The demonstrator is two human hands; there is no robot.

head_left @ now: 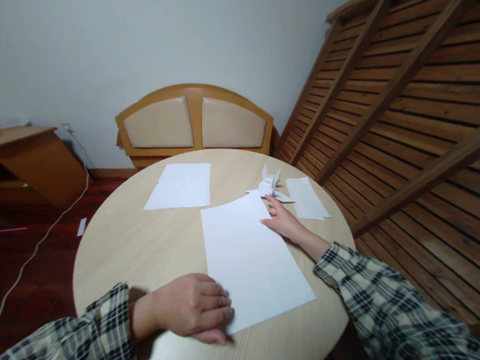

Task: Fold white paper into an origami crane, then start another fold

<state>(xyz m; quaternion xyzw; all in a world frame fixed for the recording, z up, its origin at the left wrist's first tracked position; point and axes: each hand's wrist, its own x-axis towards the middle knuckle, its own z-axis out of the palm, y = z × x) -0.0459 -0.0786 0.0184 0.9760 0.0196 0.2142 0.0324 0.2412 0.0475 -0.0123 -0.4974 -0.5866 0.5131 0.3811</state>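
Note:
A white sheet of paper (251, 257) lies flat in the middle of the round pale wooden table (137, 250). My left hand (192, 310) rests at the sheet's near left corner, fingers curled together and pinching its edge. My right hand (283, 221) lies on the sheet's far right edge with fingers stretched out; one fingertip reaches toward a folded white paper figure (270, 187) just beyond it.
A second white sheet (180, 186) lies at the table's far side, and a smaller stack of paper (306, 198) at the right edge. A wooden chair with padded back (195, 122) stands behind the table. A slatted wooden frame (405, 104) leans at right; a cable (39, 242) crosses the floor.

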